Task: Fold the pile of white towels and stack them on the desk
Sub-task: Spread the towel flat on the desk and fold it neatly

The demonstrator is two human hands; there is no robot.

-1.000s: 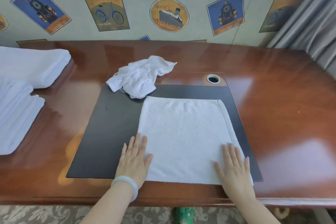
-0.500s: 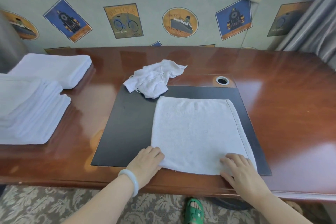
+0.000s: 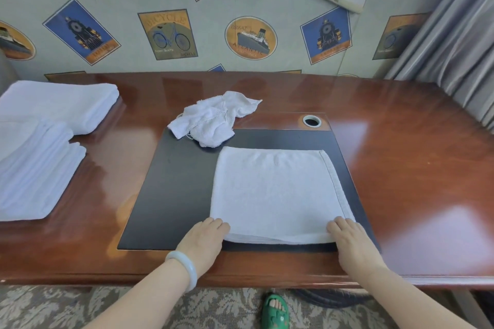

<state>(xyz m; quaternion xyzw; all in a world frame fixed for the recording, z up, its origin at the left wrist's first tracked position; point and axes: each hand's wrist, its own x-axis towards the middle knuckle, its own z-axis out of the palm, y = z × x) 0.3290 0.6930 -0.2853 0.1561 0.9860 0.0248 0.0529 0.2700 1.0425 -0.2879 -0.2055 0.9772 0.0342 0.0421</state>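
Now curled, left hand (image 3: 204,239), right hand (image 3: 352,244) grip towel (image 3: 275,195) near corners

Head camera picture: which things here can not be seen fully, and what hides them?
All in the head view:
Thumbs of the left hand and right hand: hidden under the hands' backs, so the grip on the flat towel is partly unseen.
Folded towels: cut off by the left edge; number unclear.
Crumpled towel: its own folds hide its shape.
Green sandal: cut off by the bottom edge.
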